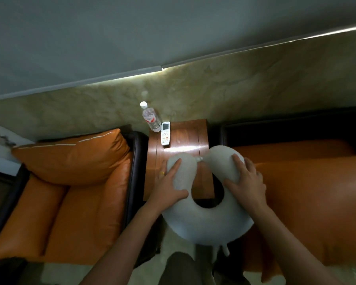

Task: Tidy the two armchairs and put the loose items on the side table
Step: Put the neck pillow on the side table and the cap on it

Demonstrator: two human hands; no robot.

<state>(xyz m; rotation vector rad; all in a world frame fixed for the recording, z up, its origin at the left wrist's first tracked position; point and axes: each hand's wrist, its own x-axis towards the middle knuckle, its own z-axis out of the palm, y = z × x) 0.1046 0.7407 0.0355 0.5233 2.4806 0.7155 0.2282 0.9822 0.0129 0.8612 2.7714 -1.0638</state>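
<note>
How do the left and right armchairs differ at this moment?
The left armchair has a plump orange cushion propped against its back; the right armchair shows no cushion. The left armchair's seat is creased with a seam; the right armchair's looks smooth. Both are orange with dark frames and flank the side table.

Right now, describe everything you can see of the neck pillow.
The neck pillow is U-shaped, pale grey and looks like soft fabric. Its two rounded ends nearly meet over the wooden side table, with a small fastener between them. Its curved back reaches past the table's near edge, with short straps dangling below. The left hand grips one arm, the right hand the other. Whether it rests on the table cannot be told.
</note>
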